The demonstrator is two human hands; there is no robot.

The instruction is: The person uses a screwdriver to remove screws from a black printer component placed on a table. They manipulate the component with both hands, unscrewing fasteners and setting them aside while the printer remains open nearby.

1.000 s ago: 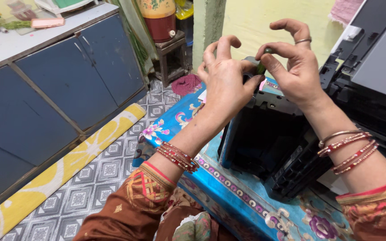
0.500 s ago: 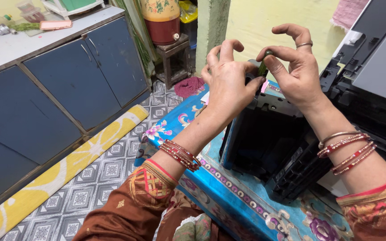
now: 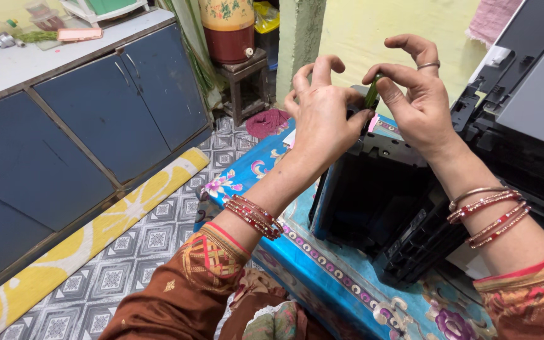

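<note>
A small green part (image 3: 373, 92) is pinched by the right hand (image 3: 420, 104) above an opened black printer (image 3: 385, 201), not yet seated, while the left hand (image 3: 322, 116) grips the printer's top edge.

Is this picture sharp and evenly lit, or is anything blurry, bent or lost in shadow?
Head view: soft, even light with no hard shadows or glare. The left hand, right hand and the small green piece pinched between them look sharp. The inside of the black plastic machine is too dark to read. The dark blue cabinet edges bow slightly from the wide lens.
</note>
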